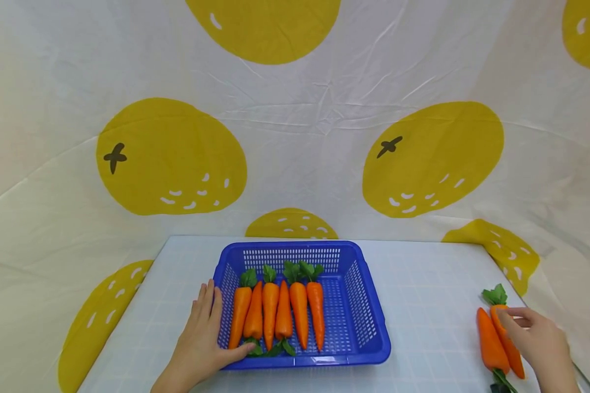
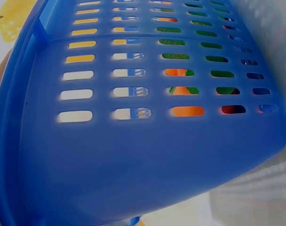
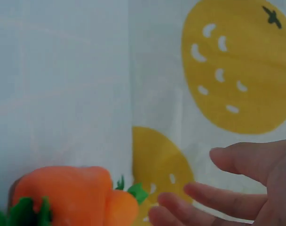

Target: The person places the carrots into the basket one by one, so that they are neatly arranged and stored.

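My left hand [image 1: 198,335] rests at the left side of a blue basket [image 1: 373,327], fingers straight along the rim and thumb stretched over the front left corner. Several orange carrots [image 1: 270,305] with green leaves lie side by side in it, tops pointing alternately away and towards me. The left wrist view is filled by the basket's slotted wall [image 2: 110,165]. Far right, my right hand [image 1: 536,335] is over two more carrots [image 1: 493,341] lying together; its fingertips overlap the right one near the leaves. In the right wrist view its fingers [image 3: 227,197] are spread apart beside the carrots.
The table [image 1: 418,305] has a pale checked cover. Behind and at both sides hangs a white cloth [image 1: 295,158] with large yellow fruit prints. A small dark object [image 1: 499,388] shows at the bottom edge, below the right-hand carrots.
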Available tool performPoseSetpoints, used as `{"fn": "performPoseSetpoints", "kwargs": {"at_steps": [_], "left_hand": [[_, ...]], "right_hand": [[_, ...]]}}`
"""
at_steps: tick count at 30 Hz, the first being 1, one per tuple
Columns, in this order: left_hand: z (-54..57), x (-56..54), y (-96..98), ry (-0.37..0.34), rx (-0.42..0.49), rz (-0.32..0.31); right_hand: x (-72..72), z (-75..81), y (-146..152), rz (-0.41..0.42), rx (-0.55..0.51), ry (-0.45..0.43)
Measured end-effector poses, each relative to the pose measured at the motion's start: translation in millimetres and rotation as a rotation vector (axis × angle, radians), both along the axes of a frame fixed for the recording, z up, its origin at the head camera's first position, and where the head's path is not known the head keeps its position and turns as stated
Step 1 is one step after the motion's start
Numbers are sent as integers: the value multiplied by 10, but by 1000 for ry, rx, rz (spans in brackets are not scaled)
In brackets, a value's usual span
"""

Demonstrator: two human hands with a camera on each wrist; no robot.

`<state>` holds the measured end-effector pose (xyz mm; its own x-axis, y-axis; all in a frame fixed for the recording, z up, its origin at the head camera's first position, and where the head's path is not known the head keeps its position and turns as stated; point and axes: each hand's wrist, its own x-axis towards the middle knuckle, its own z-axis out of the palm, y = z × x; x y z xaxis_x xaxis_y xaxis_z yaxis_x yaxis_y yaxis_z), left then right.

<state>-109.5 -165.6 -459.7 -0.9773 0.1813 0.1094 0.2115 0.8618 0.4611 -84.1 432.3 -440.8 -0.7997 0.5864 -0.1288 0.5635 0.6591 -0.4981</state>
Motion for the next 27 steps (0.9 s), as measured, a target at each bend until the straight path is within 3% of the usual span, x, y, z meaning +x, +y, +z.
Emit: {"fn": "performPoseSetpoints", "kwargs": {"at_steps": [5,8,16,27], "left_hand": [[8,-3,8,-7,-3,2],[15,-5,9,-10,-4,2],[11,-1,2,-5,-18,2],[27,-7,10,-21,-20,6]], "right_hand": [[61,-218,87,115,80,-175],[77,-295,84,124,58,-209],[60,-359,40,116,57,-254],[25,-410,-41,73,27,-231]]}}
